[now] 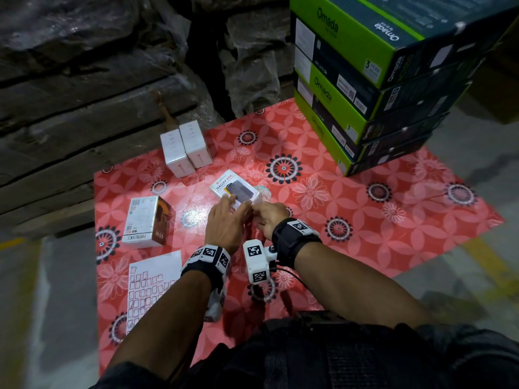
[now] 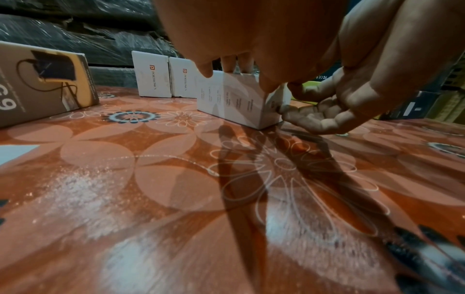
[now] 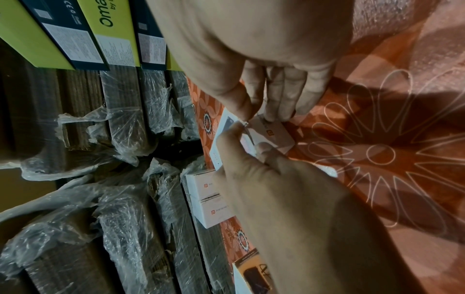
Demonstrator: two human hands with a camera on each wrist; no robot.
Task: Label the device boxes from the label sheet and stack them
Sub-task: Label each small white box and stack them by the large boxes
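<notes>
A white "Halley 20K" box [image 1: 234, 189] lies on the red floral mat [image 1: 351, 220] in front of me. My left hand [image 1: 238, 205] grips its near end: fingers over the top, thumb on the near corner, as the left wrist view shows on the box [image 2: 234, 101]. My right hand [image 1: 261, 212] touches the same end from the right. In the right wrist view its fingertips [image 3: 276, 116] press on the box's end face [image 3: 274, 133]. The label sheet [image 1: 151, 284] lies at the mat's near left. No label is discernible under the fingers.
A brown "65W" box [image 1: 148, 220] lies left of my hands. Two white boxes [image 1: 185, 148] stand side by side at the mat's far edge. A tall stack of green Omada cartons [image 1: 365, 80] fills the far right. Plastic-wrapped cardboard bundles [image 1: 98, 80] wall off the back.
</notes>
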